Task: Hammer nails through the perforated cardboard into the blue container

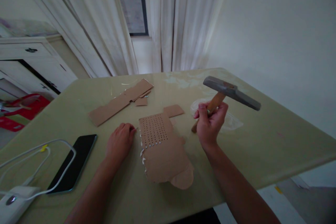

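Observation:
My right hand (211,122) is wrapped round the wooden handle of a hammer (231,91), whose grey metal head is raised above the table. My left hand (122,140) rests on the tabletop with its fingers pinched together. A thin, dark nail (137,128) pokes out from those fingertips toward a brown cardboard piece (165,157). That cardboard has a grid of small holes across its upper part and a row of pale, shiny dots along the lowest holes. White, glue-like blobs line its left edge, just right of my left hand.
Long cardboard strips (120,103) lie at the back left, and a small cardboard scrap (173,110) sits behind the holed piece. Clear plastic (231,122) lies beyond my right hand. At the left are a black phone (73,164), a white cable (70,147) and a white power bank (19,201).

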Demonstrator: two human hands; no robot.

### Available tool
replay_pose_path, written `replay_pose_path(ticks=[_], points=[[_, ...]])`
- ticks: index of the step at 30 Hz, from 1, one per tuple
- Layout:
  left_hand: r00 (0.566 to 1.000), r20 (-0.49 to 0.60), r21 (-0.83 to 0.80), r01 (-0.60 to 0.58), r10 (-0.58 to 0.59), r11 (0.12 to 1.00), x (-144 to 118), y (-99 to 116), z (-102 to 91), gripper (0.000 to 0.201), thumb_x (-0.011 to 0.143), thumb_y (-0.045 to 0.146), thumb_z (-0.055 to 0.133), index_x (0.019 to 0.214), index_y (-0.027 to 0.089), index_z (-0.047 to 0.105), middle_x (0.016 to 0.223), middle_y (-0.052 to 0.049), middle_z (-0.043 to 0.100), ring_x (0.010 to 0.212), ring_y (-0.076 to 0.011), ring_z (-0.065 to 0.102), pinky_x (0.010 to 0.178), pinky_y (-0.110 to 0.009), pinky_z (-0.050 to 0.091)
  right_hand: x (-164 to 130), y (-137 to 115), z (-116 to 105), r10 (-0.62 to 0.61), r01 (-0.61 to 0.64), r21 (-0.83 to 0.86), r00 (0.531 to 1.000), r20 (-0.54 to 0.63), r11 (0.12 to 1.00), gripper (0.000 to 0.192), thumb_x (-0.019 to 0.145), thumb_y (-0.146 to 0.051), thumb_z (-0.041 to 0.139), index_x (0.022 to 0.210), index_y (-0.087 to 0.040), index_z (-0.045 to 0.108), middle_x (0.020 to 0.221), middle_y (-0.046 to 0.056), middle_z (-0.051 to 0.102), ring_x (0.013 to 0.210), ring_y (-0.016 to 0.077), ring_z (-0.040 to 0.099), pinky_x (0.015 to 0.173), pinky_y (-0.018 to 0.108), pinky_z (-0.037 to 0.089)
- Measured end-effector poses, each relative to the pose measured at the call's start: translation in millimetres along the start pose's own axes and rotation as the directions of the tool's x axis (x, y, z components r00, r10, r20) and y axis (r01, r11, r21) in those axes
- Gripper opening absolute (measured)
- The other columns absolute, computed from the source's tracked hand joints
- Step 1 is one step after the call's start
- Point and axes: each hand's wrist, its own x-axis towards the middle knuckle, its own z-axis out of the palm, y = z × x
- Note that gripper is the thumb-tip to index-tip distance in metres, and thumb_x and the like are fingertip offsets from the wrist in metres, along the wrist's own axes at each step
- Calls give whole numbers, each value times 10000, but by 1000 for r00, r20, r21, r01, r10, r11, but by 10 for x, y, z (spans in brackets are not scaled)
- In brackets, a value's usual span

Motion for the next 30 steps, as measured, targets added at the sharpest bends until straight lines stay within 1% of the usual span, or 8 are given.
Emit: replay_pose_path(ticks=[3,7,10,13,18,23,27,30], points=[[1000,12,4,3,-3,1000,4,6,-14,276,1052,286,446,1042,182,701,1124,-140,735,1065,-310,715,947,-425,548,20,-1,-1,34,-34,-10,999,18,999,252,1032,-420,708,977,-285,502,746,-76,572,500,110,559,495,249,482],[1000,2,10,3,-3,1000,6,8,-9,273,1043,286,455,1046,184,709,1132,-140,742,1062,-310,717,948,-426,552,37,43,-8,160,-164,19,976,151,986,330,1034,-576,671,969,-279,543,597,-90,541,472,130,514,467,241,438],[1000,-18,-6,4,-4,1000,4,0,16,279,1039,296,455,1035,187,711,1124,-139,741,1063,-314,717,947,-430,553,18,71,-6,190,-198,21,960,205,980,417,1029,-657,632,889,-272,553,577,-85,502,463,123,466,443,231,387],[999,-32,-15,-2,2,1000,1,-10,32,290,1038,305,447,1025,191,713,1111,-139,737,1042,-318,720,928,-432,553,-10,83,-8,206,-210,-4,955,215,978,517,1043,-689,583,757,-270,482,569,-83,407,447,111,372,409,232,297],[1000,-12,-9,-5,5,1000,6,-25,34,289,1044,306,434,1032,189,698,1111,-140,727,1056,-317,713,945,-428,545,37,99,-59,211,-207,-38,962,175,978,570,1027,-695,621,701,-262,444,584,-76,380,480,105,351,427,238,278],[1000,-10,-2,-3,3,1000,7,-20,36,304,1052,307,412,1043,186,691,1124,-143,725,1059,-314,707,950,-434,544,184,132,-140,327,-327,-36,924,199,944,572,974,-687,705,688,-254,465,554,-90,359,446,86,313,401,232,227],[1000,-11,-5,3,-3,1000,8,-13,33,311,1047,314,417,1041,185,700,1132,-146,730,1055,-314,713,944,-434,547,208,179,-156,342,-339,-51,915,214,939,599,957,-701,715,658,-256,448,535,-89,357,439,86,302,403,239,228],[1000,-8,-10,2,-2,1000,8,-10,28,314,1044,310,419,1050,175,703,1136,-151,730,1073,-322,713,957,-437,545,167,232,-134,377,-371,-75,887,267,926,638,957,-736,685,630,-268,401,516,-88,341,436,93,288,405,252,228]])
